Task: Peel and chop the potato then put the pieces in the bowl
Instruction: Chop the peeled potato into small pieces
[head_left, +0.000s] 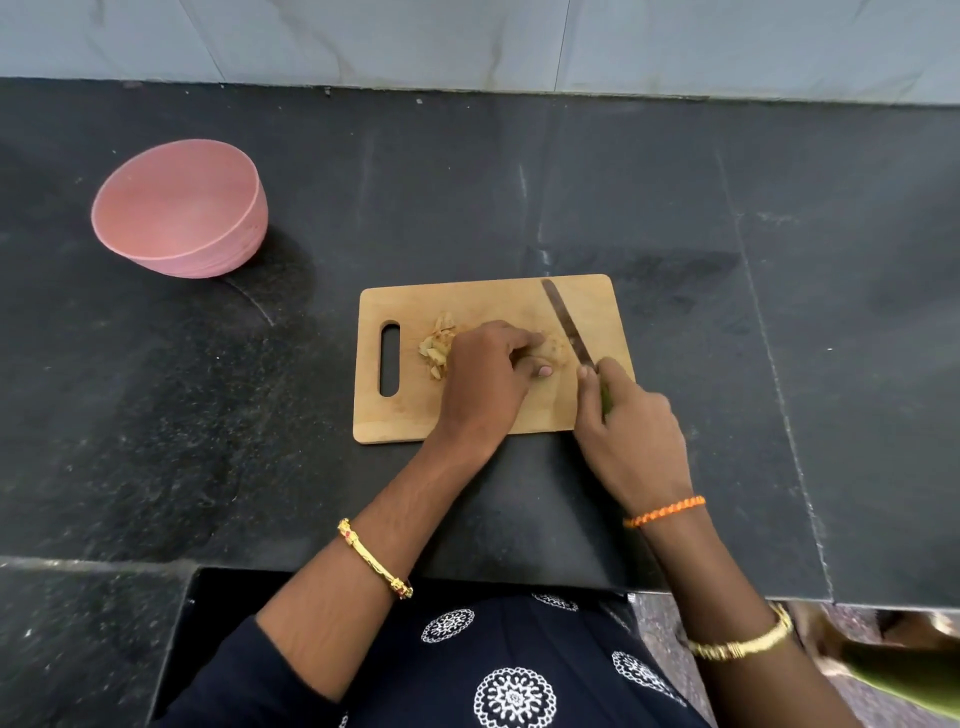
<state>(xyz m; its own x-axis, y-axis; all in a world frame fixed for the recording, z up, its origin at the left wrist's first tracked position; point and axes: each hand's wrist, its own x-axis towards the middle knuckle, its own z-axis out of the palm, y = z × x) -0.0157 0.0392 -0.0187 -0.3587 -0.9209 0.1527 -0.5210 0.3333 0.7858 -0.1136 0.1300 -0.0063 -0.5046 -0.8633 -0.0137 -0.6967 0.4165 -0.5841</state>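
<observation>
I saw the left hand (485, 376) gripping the potato (551, 347) under its fingers, the right hand (631, 423) holding the knife (566, 322) just beside.

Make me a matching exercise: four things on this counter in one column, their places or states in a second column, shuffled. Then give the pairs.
1. bowl
2. knife
3. potato
4. peels

A. under the left hand
B. piled near the board's handle slot
C. gripped by the right hand
D. off the board, far left

Pairs: 1-D, 2-C, 3-A, 4-B
</observation>
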